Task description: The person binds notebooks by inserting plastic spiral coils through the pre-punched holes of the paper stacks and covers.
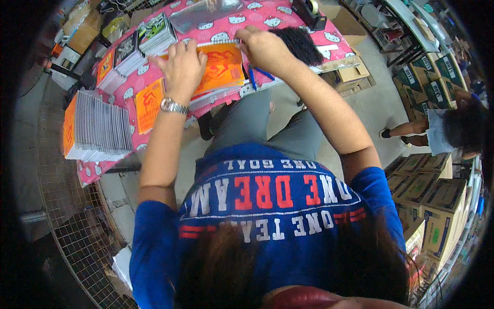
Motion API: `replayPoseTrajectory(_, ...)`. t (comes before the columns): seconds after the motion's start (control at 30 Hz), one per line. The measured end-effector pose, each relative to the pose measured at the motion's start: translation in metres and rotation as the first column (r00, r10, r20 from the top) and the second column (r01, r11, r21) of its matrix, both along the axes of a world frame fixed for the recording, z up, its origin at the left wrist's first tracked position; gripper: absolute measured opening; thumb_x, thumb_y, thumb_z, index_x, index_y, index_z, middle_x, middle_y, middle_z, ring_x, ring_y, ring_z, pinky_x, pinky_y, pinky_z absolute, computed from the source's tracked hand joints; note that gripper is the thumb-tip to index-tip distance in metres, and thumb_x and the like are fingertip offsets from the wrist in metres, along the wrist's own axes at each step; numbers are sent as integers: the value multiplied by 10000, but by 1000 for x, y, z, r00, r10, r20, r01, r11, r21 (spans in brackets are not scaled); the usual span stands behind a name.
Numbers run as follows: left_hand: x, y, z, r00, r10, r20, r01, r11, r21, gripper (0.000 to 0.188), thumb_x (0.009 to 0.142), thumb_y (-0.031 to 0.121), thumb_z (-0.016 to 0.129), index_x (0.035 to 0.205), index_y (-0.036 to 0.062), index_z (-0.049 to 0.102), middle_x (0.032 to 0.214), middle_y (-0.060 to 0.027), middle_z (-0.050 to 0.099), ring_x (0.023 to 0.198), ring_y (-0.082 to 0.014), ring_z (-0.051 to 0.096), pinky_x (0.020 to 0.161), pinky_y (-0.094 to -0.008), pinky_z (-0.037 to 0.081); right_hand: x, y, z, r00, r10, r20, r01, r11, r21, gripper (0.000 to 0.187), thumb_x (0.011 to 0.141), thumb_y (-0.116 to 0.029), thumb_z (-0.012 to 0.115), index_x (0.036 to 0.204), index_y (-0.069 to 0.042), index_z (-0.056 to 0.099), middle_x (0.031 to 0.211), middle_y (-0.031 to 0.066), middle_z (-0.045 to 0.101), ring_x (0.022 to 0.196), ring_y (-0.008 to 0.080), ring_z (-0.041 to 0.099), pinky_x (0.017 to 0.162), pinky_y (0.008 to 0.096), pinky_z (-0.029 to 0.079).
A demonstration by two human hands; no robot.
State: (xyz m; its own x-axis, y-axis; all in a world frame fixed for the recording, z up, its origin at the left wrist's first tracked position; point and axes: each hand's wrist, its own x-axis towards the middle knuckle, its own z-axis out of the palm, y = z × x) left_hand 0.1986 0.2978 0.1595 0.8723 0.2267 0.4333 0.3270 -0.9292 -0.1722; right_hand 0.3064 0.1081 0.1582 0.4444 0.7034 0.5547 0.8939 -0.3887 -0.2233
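An orange-covered notebook lies in front of me on the pink patterned tablecloth, a row of binding wire along its far edge. My left hand rests on its left side, fingers stretched and apart. At the far right corner, the fingers of my right hand are bent and pinched at the end of the binding; the exact grip is partly hidden. More sheets or books lie under the notebook. Two blue pen-like sticks sit beside its right edge. A bristly black pile lies right of my right hand.
Left of my hands stand a tall stack of spiral notebooks, an orange cover and more notebook stacks. Clear plastic and a tape dispenser are at the far side. Cartons and another person are at right.
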Motion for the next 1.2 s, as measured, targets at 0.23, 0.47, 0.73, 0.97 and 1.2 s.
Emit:
replayPoseTrajectory(0.23,3,3,-25,947,-135,290,194,963,-188,422,888,486,605,1143,149,617,1147,-79,552,1190,-321,448,928,-706,318,-8,-1,17,998,53,24,-51,997,-62,266,835,-171,655,1085,-94,606,981,136,594,843,341,649,696,434,543)
replayPoseTrajectory(0.47,-6,4,-11,971,-60,231,111,970,-216,414,868,474,636,1105,135,640,1067,-59,567,1131,-278,484,940,-676,311,6,4,29,986,149,-78,-158,980,-125,311,856,-238,651,1143,-118,634,996,143,603,910,343,631,786,438,521)
replayPoseTrajectory(0.73,-1,-14,-2,998,-5,61,24,947,-320,412,933,444,537,1275,215,533,1273,-57,489,1265,-290,412,944,-808,191,23,14,30,942,303,-142,-314,947,-64,328,819,-108,647,1144,-151,661,1005,191,619,1003,364,611,871,433,496)
replayPoseTrajectory(0.97,11,-5,-9,980,-181,77,197,869,-453,299,966,352,500,1217,190,517,1237,-31,530,1261,-274,418,938,-824,165,45,12,31,889,321,-327,-367,926,-88,244,901,-143,617,1127,-59,654,923,167,649,806,275,639,717,368,498)
replayPoseTrajectory(1.2,-4,10,-10,946,-212,245,308,823,-477,190,955,261,536,1088,126,549,1121,-5,601,1159,-287,496,978,-765,177,95,35,-11,601,203,-773,-141,979,148,232,910,-134,615,1128,-69,661,932,120,680,787,259,660,751,332,532)
